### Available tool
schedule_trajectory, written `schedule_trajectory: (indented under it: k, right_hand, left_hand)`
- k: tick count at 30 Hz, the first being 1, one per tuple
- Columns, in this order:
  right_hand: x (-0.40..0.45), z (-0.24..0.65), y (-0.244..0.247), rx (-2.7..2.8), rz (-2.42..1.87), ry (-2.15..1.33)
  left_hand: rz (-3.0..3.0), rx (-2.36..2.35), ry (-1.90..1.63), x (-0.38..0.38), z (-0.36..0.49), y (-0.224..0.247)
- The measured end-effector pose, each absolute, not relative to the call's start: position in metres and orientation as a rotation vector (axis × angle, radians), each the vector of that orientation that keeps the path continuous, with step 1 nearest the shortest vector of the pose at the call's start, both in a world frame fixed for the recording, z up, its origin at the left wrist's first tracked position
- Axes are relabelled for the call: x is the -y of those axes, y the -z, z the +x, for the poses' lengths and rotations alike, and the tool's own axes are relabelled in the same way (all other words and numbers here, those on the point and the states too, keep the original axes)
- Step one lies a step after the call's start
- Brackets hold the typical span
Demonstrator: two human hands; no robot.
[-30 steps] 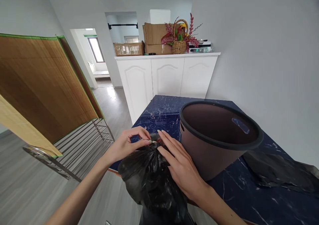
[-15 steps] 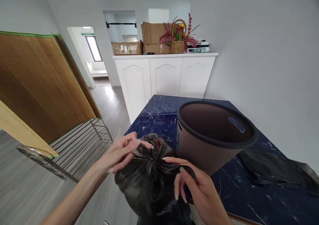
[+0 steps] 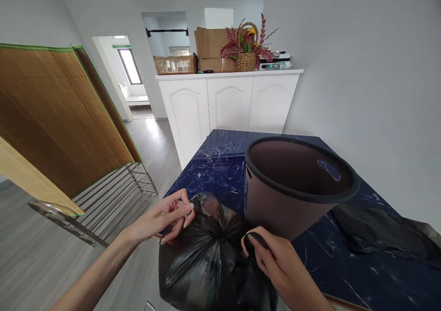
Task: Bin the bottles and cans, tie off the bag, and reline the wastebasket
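Observation:
A filled black garbage bag sits right in front of me, its top gathered into a tight twist with creases fanning out. My left hand is closed at the bag's far left side, thumb and fingers pinching a bit of its plastic. On the other side, my right hand is closed round a black end of the bag, which bulges out past the thumb. Just beyond the right hand stands a brown trash can with a dark rim, its inside showing no liner.
The can stands on a blue marbled table. Flat black plastic lies on its right side. Behind is a white cabinet bearing cardboard boxes and a flower basket. A metal rack with a bamboo mat stands left.
My hands have drawn apart, the right one closing round its end of the bag. The gathered neck has flattened into a tighter twist, and the bag looks lower and wider.

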State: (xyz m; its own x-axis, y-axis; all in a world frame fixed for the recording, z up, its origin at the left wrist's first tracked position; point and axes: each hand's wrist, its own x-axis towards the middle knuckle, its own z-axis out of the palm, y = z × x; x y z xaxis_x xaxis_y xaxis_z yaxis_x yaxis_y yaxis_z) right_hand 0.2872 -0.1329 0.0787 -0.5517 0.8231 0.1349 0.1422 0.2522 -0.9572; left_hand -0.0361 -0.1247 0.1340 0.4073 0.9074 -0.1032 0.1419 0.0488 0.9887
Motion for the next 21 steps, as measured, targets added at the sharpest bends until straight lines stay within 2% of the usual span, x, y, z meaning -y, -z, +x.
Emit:
schedule_trajectory:
  k: [3,6,14,21]
  right_hand:
    - [0.133,0.292,-0.068,2.113,-0.935,-0.921]
    - [0.132,0.287,-0.066,2.252,-0.964,-0.694]
    - [0.124,0.248,-0.067,2.259,-1.087,-0.456]
    - [0.116,0.221,-0.067,2.303,-1.047,-0.359]
  left_hand:
    - [1.424,-1.027,-0.796,0.123,-0.039,-0.120]
    - [1.414,-1.045,-0.872,0.121,-0.037,-0.109]
    - [1.253,-1.098,-1.140,0.123,-0.041,-0.105]
    - [1.208,-1.083,-1.199,0.128,-0.044,-0.106]
